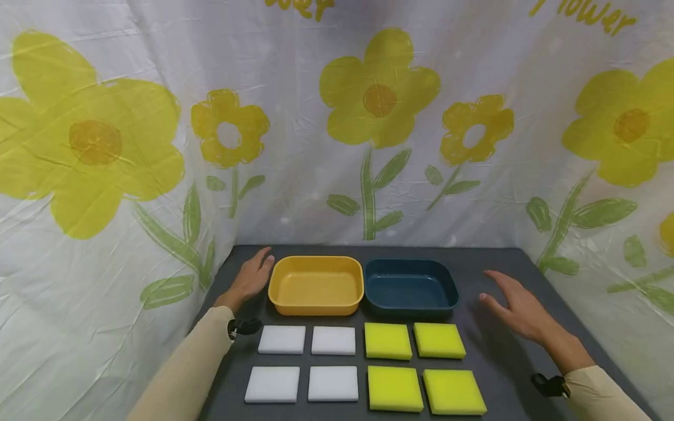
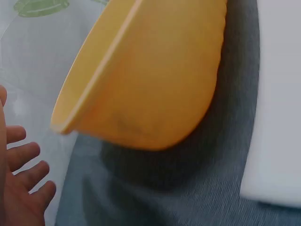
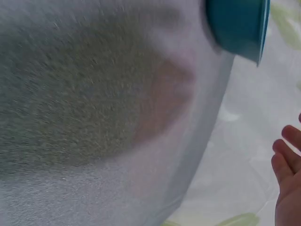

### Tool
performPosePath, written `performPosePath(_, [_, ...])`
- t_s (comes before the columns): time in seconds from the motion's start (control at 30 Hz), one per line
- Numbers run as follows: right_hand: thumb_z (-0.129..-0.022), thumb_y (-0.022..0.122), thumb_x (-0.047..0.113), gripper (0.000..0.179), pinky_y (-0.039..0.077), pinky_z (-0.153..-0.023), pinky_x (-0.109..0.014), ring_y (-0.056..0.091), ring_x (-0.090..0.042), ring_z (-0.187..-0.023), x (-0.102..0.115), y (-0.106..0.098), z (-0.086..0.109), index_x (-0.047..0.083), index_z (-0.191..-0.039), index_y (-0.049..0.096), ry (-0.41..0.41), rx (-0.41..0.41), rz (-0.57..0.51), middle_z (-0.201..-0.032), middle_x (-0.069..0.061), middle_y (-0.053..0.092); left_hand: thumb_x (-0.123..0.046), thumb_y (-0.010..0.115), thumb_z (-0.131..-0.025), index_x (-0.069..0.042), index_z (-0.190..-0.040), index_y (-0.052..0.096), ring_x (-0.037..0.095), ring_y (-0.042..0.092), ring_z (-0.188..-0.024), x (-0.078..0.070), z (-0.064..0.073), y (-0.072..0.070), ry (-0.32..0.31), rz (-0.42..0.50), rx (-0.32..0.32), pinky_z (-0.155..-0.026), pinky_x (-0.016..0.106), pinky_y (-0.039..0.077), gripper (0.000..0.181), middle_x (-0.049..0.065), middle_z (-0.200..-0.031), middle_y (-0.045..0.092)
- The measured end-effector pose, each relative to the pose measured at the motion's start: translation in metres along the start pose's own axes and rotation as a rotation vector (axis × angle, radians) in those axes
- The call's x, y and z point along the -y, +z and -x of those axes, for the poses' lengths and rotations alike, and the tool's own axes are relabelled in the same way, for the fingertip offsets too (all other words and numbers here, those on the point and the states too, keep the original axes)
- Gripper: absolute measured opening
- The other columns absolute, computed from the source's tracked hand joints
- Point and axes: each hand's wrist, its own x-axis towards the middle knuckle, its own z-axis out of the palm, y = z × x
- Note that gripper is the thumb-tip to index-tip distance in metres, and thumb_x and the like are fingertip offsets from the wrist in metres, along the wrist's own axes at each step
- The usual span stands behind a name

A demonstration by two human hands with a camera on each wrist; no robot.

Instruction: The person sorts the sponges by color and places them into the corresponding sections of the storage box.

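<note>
My left hand [image 1: 251, 279] is beside the left end of a yellow-orange tub [image 1: 316, 307], its fingers loosely extended and holding nothing. In the left wrist view the fingers [image 2: 40, 176] show apart from the tub's wall. Right against the yellow tub stands a dark blue tub [image 1: 413, 304] of similar shape; the inside of both is bare. Over the table to the right of the blue tub, my right hand [image 1: 518, 304] is held with fingers relaxed and nothing in its grasp. The right wrist view shows its fingers [image 3: 284, 162] away from the blue tub.
In front of the yellow tub several white sponge-like blocks [image 1: 281, 340] lie in two rows. Several bright yellow blocks [image 1: 388, 340] lie likewise before the blue tub. A flower-printed curtain [image 1: 295, 193] encloses the dark grey table [image 1: 337, 252] at the back and sides.
</note>
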Motion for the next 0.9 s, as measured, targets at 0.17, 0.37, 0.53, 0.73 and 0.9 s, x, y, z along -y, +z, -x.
performPosePath(0.17, [-0.11,0.068,0.039,0.068,0.045,-0.104,-0.078,0.052,-0.057,-0.14,0.016,-0.002,0.01,-0.002,-0.16,0.046,0.011,0.059,-0.015,-0.159,-0.033,0.051,-0.046,0.029,-0.121,-0.01,-0.173,0.03,0.047,0.038,-0.16,-0.006,-0.006,0.01,-0.063,0.064,0.002,-0.129,0.067,0.029,0.064,0.022,-0.175,0.037])
performPosePath(0.37, [-0.106,0.073,0.038,0.067,0.051,-0.102,-0.074,0.06,-0.054,-0.136,0.028,0.004,0.023,0.001,-0.157,0.052,-0.015,0.1,-0.03,-0.155,-0.029,0.059,-0.044,0.029,-0.121,-0.01,-0.172,0.032,0.045,0.036,-0.161,-0.005,-0.012,0.019,-0.116,0.157,0.005,-0.131,0.064,0.027,0.061,0.021,-0.176,0.036])
performPosePath(0.53, [-0.102,0.079,0.04,0.066,0.056,-0.098,-0.069,0.066,-0.049,-0.131,0.037,0.01,0.035,0.003,-0.152,0.059,-0.033,0.153,-0.06,-0.15,-0.023,0.065,-0.039,0.028,-0.122,-0.005,-0.171,0.034,0.044,0.036,-0.161,-0.003,-0.014,0.026,-0.129,0.23,0.006,-0.131,0.061,0.029,0.06,0.021,-0.175,0.037])
performPosePath(0.73, [-0.096,0.084,0.048,0.069,0.06,-0.096,-0.059,0.068,-0.045,-0.127,0.047,0.017,0.048,0.005,-0.147,0.065,-0.072,0.292,-0.093,-0.145,-0.015,0.07,-0.036,0.028,-0.123,-0.005,-0.169,0.038,0.043,0.037,-0.16,-0.008,-0.014,0.032,-0.162,0.326,-0.014,-0.132,0.06,0.03,0.057,0.021,-0.174,0.038])
performPosePath(0.9, [-0.092,0.087,0.054,0.073,0.061,-0.096,-0.044,0.068,-0.039,-0.126,0.052,0.024,0.056,0.009,-0.145,0.065,-0.122,0.401,-0.13,-0.142,-0.007,0.07,-0.031,0.028,-0.123,-0.006,-0.169,0.039,0.043,0.039,-0.159,-0.013,-0.015,0.035,-0.158,0.412,-0.012,-0.13,0.06,0.032,0.053,0.02,-0.174,0.039])
